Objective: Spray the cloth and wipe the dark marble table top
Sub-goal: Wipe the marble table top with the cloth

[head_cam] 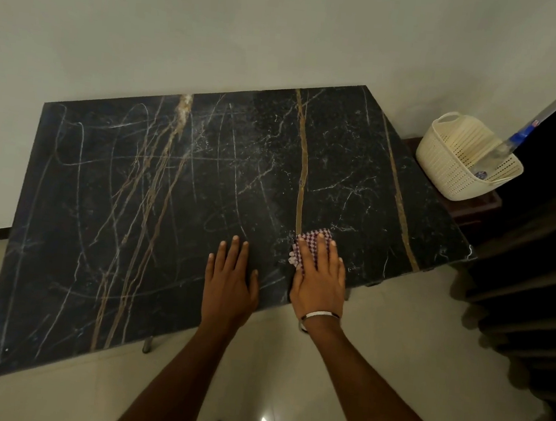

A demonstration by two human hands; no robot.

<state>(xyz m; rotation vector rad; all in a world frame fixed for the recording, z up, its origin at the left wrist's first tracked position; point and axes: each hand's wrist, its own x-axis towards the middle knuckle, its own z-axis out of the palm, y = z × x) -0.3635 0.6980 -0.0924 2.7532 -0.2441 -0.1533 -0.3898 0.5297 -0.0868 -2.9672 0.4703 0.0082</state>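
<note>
I see the right hand (319, 276) flat with straight fingers, pressing the checked cloth (310, 244) on the dark marble desk (166, 215), close to its near edge. The left hand (229, 280) lies open and flat just beside it, holding nothing. Most of the top stretches free to the left and far side. Right of the desk, a cream basket (445, 169) holds a clear bottle (500, 154) with a blue part.
</note>
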